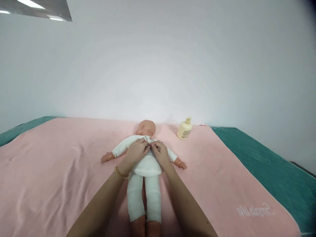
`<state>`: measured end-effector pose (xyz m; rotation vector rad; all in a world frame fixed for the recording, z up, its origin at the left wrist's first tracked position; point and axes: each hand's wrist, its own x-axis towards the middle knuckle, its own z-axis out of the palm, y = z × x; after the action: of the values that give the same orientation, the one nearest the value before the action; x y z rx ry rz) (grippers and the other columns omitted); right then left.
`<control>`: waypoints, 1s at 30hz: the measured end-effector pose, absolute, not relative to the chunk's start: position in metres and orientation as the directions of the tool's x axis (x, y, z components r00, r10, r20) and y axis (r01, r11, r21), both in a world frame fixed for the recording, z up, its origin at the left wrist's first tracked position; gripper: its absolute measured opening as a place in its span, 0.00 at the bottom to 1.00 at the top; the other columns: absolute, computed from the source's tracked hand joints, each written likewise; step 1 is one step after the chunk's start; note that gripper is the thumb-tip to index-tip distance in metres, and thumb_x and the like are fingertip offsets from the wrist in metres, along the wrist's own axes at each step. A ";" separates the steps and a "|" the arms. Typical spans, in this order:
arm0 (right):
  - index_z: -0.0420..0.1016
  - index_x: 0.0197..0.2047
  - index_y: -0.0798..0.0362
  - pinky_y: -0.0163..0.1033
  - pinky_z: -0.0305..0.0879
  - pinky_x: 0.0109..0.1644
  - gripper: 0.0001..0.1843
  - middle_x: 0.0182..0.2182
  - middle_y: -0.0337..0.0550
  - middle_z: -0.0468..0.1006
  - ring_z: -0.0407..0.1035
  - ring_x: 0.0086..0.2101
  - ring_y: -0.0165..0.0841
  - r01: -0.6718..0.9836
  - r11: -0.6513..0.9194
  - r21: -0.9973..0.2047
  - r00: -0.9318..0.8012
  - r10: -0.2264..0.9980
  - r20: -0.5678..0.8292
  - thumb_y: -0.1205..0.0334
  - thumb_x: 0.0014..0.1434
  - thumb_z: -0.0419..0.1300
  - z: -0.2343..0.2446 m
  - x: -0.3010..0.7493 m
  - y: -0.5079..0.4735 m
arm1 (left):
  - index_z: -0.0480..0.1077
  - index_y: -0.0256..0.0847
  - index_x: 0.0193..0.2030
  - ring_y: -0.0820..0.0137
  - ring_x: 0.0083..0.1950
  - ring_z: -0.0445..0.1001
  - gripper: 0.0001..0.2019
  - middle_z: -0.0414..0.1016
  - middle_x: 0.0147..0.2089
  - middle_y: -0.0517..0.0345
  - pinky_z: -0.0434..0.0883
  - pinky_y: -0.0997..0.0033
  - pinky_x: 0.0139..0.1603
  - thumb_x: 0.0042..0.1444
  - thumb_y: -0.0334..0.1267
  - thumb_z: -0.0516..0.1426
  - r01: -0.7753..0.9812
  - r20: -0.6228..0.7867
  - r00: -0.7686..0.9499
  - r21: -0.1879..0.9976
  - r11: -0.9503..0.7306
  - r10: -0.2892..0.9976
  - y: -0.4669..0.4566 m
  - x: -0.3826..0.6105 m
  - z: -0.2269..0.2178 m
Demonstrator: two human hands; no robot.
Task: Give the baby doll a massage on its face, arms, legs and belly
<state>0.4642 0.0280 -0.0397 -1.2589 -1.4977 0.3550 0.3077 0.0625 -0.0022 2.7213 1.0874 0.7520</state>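
Note:
A baby doll (145, 127) in a white top (148, 166) and white trousers lies on its back on a pink towel (61, 171), head away from me. My left hand (136, 152), with a gold bracelet at the wrist, rests on the doll's chest with its fingers curled, pinching the top's front near the collar. My right hand (160, 152) sits beside it on the chest, fingers likewise pinched on the fabric. The fingertips of both hands meet at the middle of the top. The doll's arms stretch out to both sides.
A cream pump bottle (184, 129) stands on the towel to the right of the doll's head. The towel covers a teal surface (266, 164) that shows at the right and far left. A plain white wall rises behind.

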 end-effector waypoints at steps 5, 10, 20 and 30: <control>0.77 0.41 0.50 0.44 0.61 0.52 0.12 0.41 0.45 0.78 0.68 0.45 0.37 0.446 0.433 -0.783 0.157 0.824 0.545 0.57 0.64 0.53 -0.044 0.465 0.026 | 0.73 0.39 0.45 0.61 0.49 0.69 0.10 0.75 0.46 0.51 0.67 0.58 0.52 0.63 0.34 0.50 0.607 0.575 0.482 0.325 -0.725 0.661 0.065 0.301 -0.013; 0.78 0.40 0.50 0.46 0.61 0.52 0.13 0.40 0.45 0.78 0.69 0.44 0.38 0.525 0.401 -0.750 0.112 0.842 0.528 0.57 0.65 0.52 -0.046 0.460 0.027 | 0.73 0.39 0.45 0.58 0.50 0.68 0.10 0.76 0.46 0.50 0.66 0.54 0.51 0.62 0.35 0.52 0.631 0.548 0.503 0.296 -0.717 0.668 0.070 0.300 -0.022; 0.75 0.49 0.50 0.47 0.58 0.59 0.16 0.50 0.47 0.75 0.65 0.52 0.38 0.564 0.432 -0.704 0.091 0.815 0.573 0.55 0.66 0.51 -0.050 0.461 0.028 | 0.70 0.38 0.51 0.58 0.52 0.66 0.13 0.73 0.52 0.50 0.64 0.56 0.53 0.63 0.37 0.52 0.643 0.544 0.505 0.281 -0.713 0.670 0.070 0.302 -0.023; 0.76 0.50 0.50 0.49 0.61 0.57 0.20 0.47 0.47 0.78 0.69 0.49 0.41 0.573 0.397 -0.717 0.055 0.854 0.518 0.50 0.67 0.48 -0.047 0.459 0.031 | 0.72 0.37 0.50 0.59 0.52 0.69 0.14 0.76 0.51 0.50 0.65 0.54 0.55 0.64 0.38 0.51 0.620 0.487 0.527 0.340 -0.707 0.696 0.078 0.303 -0.026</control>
<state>0.4591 0.0305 -0.0468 -1.2847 -1.6294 0.3427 0.3027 0.0782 -0.0260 2.6348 1.1416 0.9268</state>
